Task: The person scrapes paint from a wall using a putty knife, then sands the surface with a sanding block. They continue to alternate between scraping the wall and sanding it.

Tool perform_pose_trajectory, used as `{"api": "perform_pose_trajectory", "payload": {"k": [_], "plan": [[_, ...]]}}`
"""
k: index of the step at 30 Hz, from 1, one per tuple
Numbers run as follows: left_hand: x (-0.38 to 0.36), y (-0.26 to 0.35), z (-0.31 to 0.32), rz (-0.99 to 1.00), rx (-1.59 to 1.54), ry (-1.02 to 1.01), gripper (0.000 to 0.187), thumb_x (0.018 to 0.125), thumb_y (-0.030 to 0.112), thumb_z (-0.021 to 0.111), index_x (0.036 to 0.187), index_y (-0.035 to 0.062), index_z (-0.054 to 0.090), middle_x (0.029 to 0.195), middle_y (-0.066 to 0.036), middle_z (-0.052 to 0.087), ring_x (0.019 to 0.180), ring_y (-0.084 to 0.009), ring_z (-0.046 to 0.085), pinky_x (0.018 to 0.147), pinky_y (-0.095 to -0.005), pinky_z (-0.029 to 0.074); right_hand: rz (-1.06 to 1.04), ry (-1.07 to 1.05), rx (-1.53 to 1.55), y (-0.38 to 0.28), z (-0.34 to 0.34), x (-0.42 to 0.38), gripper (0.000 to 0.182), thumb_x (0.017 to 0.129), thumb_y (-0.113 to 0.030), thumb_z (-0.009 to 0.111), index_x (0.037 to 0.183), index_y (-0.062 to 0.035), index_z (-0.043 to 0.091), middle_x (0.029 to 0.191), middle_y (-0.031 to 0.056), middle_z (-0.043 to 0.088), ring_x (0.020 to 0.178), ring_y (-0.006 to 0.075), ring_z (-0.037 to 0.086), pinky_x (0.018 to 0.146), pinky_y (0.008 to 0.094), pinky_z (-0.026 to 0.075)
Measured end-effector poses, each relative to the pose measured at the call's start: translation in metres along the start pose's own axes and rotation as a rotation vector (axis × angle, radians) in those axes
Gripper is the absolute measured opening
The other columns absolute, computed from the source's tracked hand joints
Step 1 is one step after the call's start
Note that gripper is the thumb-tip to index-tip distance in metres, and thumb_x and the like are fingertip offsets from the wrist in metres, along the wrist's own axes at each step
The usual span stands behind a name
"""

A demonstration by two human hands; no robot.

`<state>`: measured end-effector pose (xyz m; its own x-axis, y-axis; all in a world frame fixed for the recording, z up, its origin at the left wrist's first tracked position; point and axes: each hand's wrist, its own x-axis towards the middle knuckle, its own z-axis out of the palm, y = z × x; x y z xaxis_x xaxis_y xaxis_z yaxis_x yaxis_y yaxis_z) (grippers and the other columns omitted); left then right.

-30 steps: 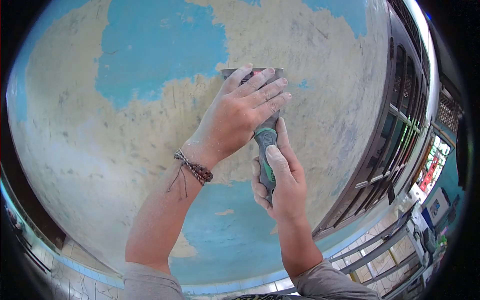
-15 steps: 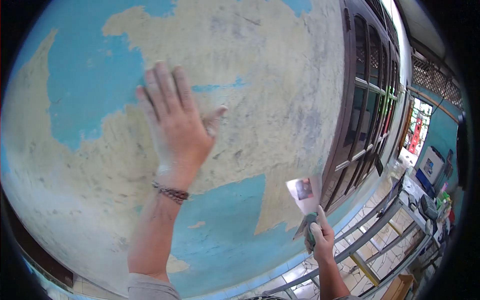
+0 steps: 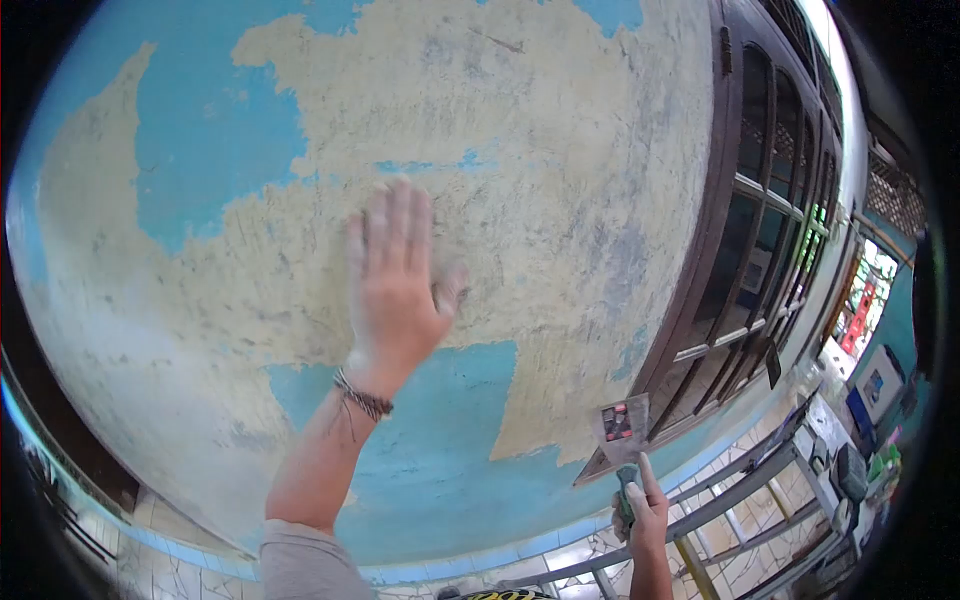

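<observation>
My left hand point(image 3: 398, 290) lies flat against the wall point(image 3: 560, 250), its fingers stretched upward and the thumb apart, just below a thin strip of blue paint. The wall shows bare, mottled beige areas between patches of blue paint point(image 3: 215, 150). A braided bracelet point(image 3: 362, 396) circles the left wrist. At the lower right, my right hand point(image 3: 642, 508) grips the green handle of a wide-bladed scraper point(image 3: 622, 430). The scraper's blade points up, near the lower corner of the window frame; whether it touches anything cannot be made out.
A dark wooden window point(image 3: 745, 230) with panes stands on the right. Grey metal rails point(image 3: 735, 505) cross the lower right above a cracked-tile floor point(image 3: 590, 555). Various items, including a dark box point(image 3: 851, 470), sit farther right. A dark frame edge point(image 3: 70, 440) runs at the lower left.
My left hand has moved down and right over the wall. My right hand, still holding the scraper, sits lower in view. The camera view has shifted somewhat.
</observation>
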<state>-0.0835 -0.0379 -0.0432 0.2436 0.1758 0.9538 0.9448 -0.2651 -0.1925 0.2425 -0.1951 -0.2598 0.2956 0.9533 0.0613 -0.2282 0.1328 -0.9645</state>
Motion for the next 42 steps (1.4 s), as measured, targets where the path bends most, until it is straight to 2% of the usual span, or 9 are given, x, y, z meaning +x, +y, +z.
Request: {"api": "perform_pose_trajectory", "payload": {"k": [4,7,9,11,14,17,23,33,42], "plan": [[-0.048,0.019,-0.011,0.210,-0.262,-0.229,0.064,0.088,0.024,0.065,0.146,0.0046,0.044,0.153,-0.017,0.040,0.145,-0.0344,0.034,0.119,-0.0520,0.025,0.038,-0.242,0.133,-0.026,0.025,0.018,0.069,0.096,-0.013,0.054,0.158,-0.0127,0.023,0.074,0.0073,0.056,0.047,0.0129,0.050,0.038,0.0251,0.038],[-0.038,0.033,-0.027,0.193,-0.313,-0.159,0.062,0.082,0.012,0.068,0.140,0.0029,0.050,0.147,-0.018,0.047,0.140,-0.0358,0.041,0.117,-0.0515,0.030,0.002,-0.482,0.306,-0.053,0.064,0.037,0.076,0.096,-0.012,0.051,0.160,-0.0148,0.011,0.082,0.0093,0.054,0.050,0.0142,0.050,0.039,0.0264,0.037],[-0.026,0.046,-0.031,0.285,-0.268,-0.162,0.061,0.080,0.010,0.066,0.139,0.0028,0.052,0.145,-0.017,0.049,0.139,-0.0357,0.043,0.116,-0.0515,0.032,0.009,-0.638,0.482,-0.077,0.097,0.045,0.077,0.097,-0.013,0.050,0.161,-0.0171,0.007,0.087,0.0093,0.053,0.050,0.0145,0.049,0.039,0.0266,0.036],[-0.012,0.051,-0.029,0.356,-0.238,-0.144,0.060,0.079,0.008,0.065,0.138,0.0033,0.053,0.144,-0.017,0.050,0.138,-0.0357,0.044,0.116,-0.0514,0.034,0.001,-0.768,0.493,-0.100,0.133,0.050,0.074,0.098,-0.018,0.050,0.160,-0.0193,0.010,0.094,0.0105,0.057,0.051,0.0119,0.048,0.040,0.0211,0.036],[0.014,0.039,-0.021,0.423,-0.207,-0.102,0.057,0.080,0.006,0.061,0.136,0.0048,0.055,0.145,-0.017,0.050,0.137,-0.0352,0.044,0.115,-0.0509,0.035,-0.068,-0.812,0.511,-0.122,0.181,0.057,0.070,0.102,-0.017,0.046,0.161,-0.0208,0.007,0.087,0.0095,0.056,0.050,0.0118,0.048,0.038,0.0231,0.035],[0.037,0.013,-0.013,0.468,-0.157,-0.062,0.052,0.083,0.006,0.058,0.135,0.0059,0.056,0.143,-0.016,0.052,0.137,-0.0338,0.046,0.115,-0.0505,0.036,-0.007,-0.864,0.529,-0.127,0.214,0.059,0.068,0.103,-0.017,0.045,0.161,-0.0197,0.009,0.084,0.0082,0.057,0.049,0.0099,0.047,0.038,0.0227,0.035],[0.050,-0.024,-0.004,0.579,-0.209,0.011,0.044,0.085,0.010,0.059,0.129,0.0074,0.061,0.138,-0.011,0.057,0.133,-0.0310,0.050,0.114,-0.0498,0.039,-0.103,-0.714,0.400,-0.143,0.252,0.043,0.066,0.101,-0.012,0.044,0.160,-0.0166,0.014,0.078,0.0037,0.056,0.047,0.0075,0.047,0.037,0.0214,0.035],[0.063,-0.030,0.002,0.608,-0.283,0.070,0.037,0.085,0.011,0.058,0.121,0.0070,0.065,0.137,-0.011,0.058,0.132,-0.0322,0.051,0.113,-0.0510,0.039,-0.225,-0.620,0.336,-0.149,0.261,0.047,0.063,0.102,-0.012,0.043,0.159,-0.0109,0.017,0.078,0.0024,0.056,0.047,0.0062,0.047,0.037,0.0198,0.035],[0.059,-0.031,0.002,0.633,-0.269,0.063,0.035,0.085,0.011,0.058,0.118,0.0060,0.065,0.136,-0.012,0.058,0.132,-0.0340,0.051,0.113,-0.0524,0.039,-0.222,-0.574,0.268,-0.147,0.263,0.040,0.064,0.102,-0.013,0.045,0.159,-0.0101,0.015,0.079,0.0024,0.056,0.047,0.0059,0.047,0.037,0.0196,0.035]]}}
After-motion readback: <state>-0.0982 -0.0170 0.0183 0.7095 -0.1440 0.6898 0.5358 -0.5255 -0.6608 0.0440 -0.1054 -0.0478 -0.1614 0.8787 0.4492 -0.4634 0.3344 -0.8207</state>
